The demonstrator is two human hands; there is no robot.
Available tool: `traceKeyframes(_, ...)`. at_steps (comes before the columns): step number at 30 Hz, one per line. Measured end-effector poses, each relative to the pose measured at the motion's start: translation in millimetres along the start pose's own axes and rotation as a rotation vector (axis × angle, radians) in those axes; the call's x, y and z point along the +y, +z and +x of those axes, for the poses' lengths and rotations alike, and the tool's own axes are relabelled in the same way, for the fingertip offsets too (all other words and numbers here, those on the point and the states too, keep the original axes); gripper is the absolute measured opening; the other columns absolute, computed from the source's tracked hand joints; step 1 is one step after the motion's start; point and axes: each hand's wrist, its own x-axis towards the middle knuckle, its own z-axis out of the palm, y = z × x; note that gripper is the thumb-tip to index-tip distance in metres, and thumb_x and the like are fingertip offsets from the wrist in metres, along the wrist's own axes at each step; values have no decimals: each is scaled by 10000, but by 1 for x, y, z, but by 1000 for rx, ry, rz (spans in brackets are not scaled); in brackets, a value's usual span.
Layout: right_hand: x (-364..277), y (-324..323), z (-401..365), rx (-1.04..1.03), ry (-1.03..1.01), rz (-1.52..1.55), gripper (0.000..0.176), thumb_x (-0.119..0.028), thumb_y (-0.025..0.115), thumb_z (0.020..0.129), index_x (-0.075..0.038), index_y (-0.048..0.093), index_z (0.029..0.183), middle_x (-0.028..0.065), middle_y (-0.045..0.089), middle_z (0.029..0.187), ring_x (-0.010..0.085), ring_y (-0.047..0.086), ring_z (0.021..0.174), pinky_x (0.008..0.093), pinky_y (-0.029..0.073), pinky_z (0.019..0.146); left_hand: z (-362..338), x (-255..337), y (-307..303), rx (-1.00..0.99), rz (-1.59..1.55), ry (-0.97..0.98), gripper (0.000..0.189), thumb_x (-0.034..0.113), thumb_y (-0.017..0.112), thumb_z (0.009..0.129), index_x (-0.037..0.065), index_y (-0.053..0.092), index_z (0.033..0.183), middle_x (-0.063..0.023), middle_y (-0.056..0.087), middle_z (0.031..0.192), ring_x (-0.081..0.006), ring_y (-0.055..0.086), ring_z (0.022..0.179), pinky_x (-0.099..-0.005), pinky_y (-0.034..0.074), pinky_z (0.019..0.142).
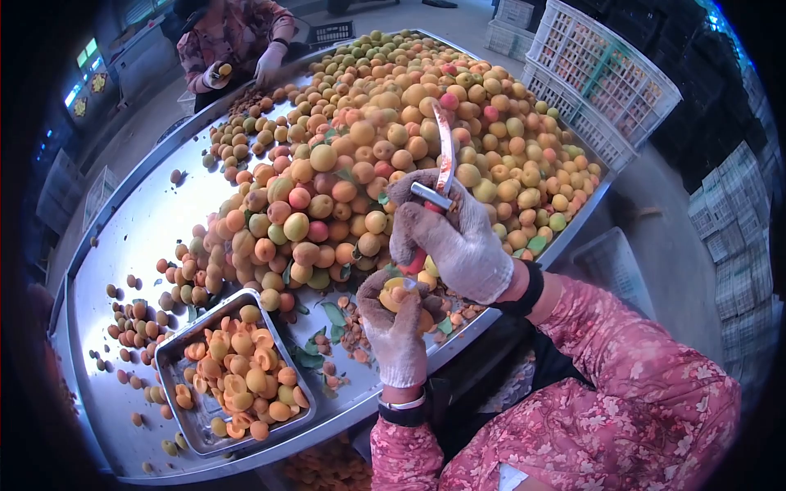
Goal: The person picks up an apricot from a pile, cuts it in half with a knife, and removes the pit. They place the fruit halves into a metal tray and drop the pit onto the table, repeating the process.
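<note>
My right hand (468, 252), in a soiled white glove, is closed around a knife (444, 147) with a red handle. Its curved blade is smeared and points up, away from me. Below it, my left hand (395, 344), also gloved, grips an apricot (399, 292) between thumb and fingers. Part of the fruit is hidden by the fingers, and the blade is apart from it. In front of both hands lies a large heap of apricots (352, 192). Left of my left hand, a metal tray (166, 401) holds halved and whole apricots.
The metal table (131, 254) has a raised rim. Pits, scraps and leaves (334, 314) lie near its front edge. Another person (237, 41) in gloves works at the far left, holding a fruit. White plastic crates (602, 69) are stacked at right; a pale bin (618, 266) stands beside the table.
</note>
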Motion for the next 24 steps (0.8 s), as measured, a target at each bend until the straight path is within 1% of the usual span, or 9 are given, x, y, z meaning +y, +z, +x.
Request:
traceKeyframes(5,3,3,-8,-29,-110,-141,273,-3,541,915,-21,494,1183,10,578,911,45,571,759,209,485,642,1,-3,-3,73,58,67,437,37,567,858,63,394,1259,-86,513,1072,-164,591,877,-285,546,685)
traceKeyframes(8,3,1,-12,-100,-199,-237,253,-41,469,966,-6,429,1213,74,598,819,114,599,714,255,492,660,1,-6,-5,89,93,115,421,64,584,870,60,406,1251,-80,519,1087,-150,593,876,-259,530,702)
traceKeyframes(11,5,4,-16,-102,-194,-167,262,-32,466,964,-7,430,1222,78,597,842,116,600,731,259,494,670,0,-7,-4,80,91,108,398,110,594,899,54,418,1251,-71,524,1101,-138,591,890,-242,517,729)
traceKeyframes(15,14,8,-20,-35,-160,-136,272,-37,478,961,-3,431,1227,72,593,838,115,596,729,257,490,673,-3,0,5,62,37,79,401,175,586,936,43,414,1274,-74,533,1116,-131,592,908,-239,518,727)
traceKeyframes(18,23,10,-23,33,-250,-175,297,-12,540,915,-3,489,1207,36,569,966,71,576,775,215,490,675,-2,-6,3,94,40,108,415,207,596,931,-8,435,1247,-101,559,1093,-149,597,938,-276,506,816)
traceKeyframes(20,24,12,-25,15,-308,-264,259,-32,532,927,-10,500,1183,37,558,985,57,552,739,209,469,635,-2,-12,-1,96,82,90,388,156,578,929,13,432,1259,-84,556,1081,-138,593,925,-259,509,779)
traceKeyframes(21,25,16,-22,42,-251,-55,229,-98,552,942,-31,513,1158,20,564,908,49,529,678,204,442,576,-3,-12,-1,99,123,72,375,106,561,926,35,430,1271,-67,553,1069,-126,590,911,-243,512,743)
traceKeyframes(22,23,17,-19,42,-251,-53,229,-98,552,942,-31,513,1158,20,564,908,49,529,678,204,442,576,-5,-10,0,99,125,72,375,106,561,926,35,430,1271,-67,553,1069,-126,590,911,-243,512,743)
traceKeyframes(24,17,15,-12,244,-20,186,214,-164,576,947,-57,529,1126,-7,550,774,51,506,597,198,413,527,-9,0,8,73,181,91,368,77,564,902,31,457,1251,-59,552,1046,-120,574,915,-245,495,778)
